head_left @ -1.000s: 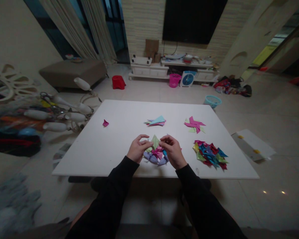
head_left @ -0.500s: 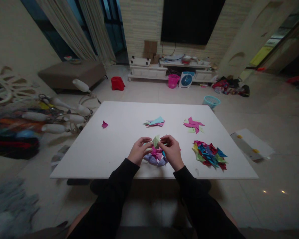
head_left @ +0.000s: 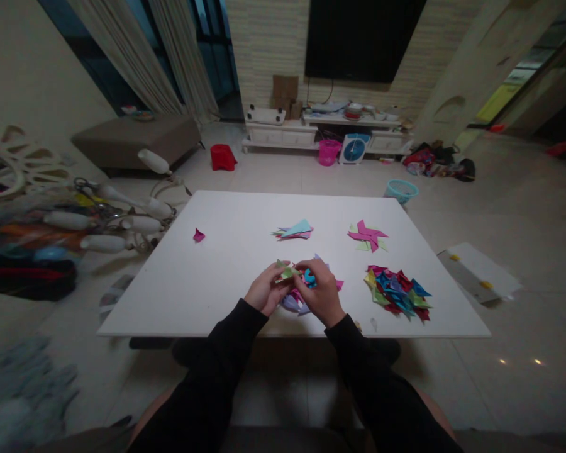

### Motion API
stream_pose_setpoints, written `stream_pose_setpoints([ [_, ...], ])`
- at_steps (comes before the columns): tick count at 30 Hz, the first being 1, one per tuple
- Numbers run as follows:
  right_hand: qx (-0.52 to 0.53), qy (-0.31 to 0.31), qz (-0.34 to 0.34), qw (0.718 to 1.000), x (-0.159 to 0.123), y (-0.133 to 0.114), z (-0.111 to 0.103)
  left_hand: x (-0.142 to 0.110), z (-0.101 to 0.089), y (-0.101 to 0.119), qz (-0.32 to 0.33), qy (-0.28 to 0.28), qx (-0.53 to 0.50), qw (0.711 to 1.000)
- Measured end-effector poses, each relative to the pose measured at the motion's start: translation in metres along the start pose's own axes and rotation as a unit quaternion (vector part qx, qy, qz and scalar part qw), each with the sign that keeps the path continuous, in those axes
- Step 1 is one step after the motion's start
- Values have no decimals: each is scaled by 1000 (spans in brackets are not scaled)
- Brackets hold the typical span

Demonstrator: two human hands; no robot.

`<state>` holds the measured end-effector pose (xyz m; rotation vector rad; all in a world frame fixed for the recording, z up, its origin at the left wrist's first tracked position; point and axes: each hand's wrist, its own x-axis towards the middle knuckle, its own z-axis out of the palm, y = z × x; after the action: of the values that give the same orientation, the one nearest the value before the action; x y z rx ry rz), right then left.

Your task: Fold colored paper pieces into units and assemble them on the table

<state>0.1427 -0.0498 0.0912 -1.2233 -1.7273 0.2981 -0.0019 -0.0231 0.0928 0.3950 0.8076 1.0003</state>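
A folded light-green origami piece [head_left: 287,272] is held between my two hands, above the white table. My left hand [head_left: 266,289] pinches it from the left, fingers closed on its edge. From the right, my right hand [head_left: 319,290] has thumb and fingertips closed on the same piece. Just under and behind the hands lies a group of folded papers [head_left: 295,304] in lilac, pink and blue, partly hidden by my fingers. A heap of folded paper pieces [head_left: 399,294] in several colours lies to the right of my right hand.
Farther back on the white table [head_left: 170,277] are a stack of folded papers [head_left: 295,230], a pink and green paper pinwheel [head_left: 368,236] and a small magenta folded piece [head_left: 199,235]. A lamp with several white shades [head_left: 106,243] stands beyond the left edge.
The light-green piece has tipped from upright to nearly flat and sits slightly farther left. My left hand has turned beneath it, and my right fingers have shifted left over it.
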Motion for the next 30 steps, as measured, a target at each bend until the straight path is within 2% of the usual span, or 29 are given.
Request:
stream_pose_setpoints([
  [6,-27,-11,26,999,2,3,1,0,1,-3,22,25,73,997],
  [11,-55,-53,8,997,0,8,5,2,0,-8,44,20,134,990],
  [17,-69,-73,7,995,-3,12,6,6,-3,-10,66,-2,178,982],
  [22,-110,-90,5,990,-3,14,3,10,-5,-14,60,4,198,978],
  [26,-138,-74,19,987,-1,31,-18,9,-3,-16,55,25,202,978],
  [30,-198,-34,81,976,-2,75,-64,7,-3,-12,66,31,192,979],
])
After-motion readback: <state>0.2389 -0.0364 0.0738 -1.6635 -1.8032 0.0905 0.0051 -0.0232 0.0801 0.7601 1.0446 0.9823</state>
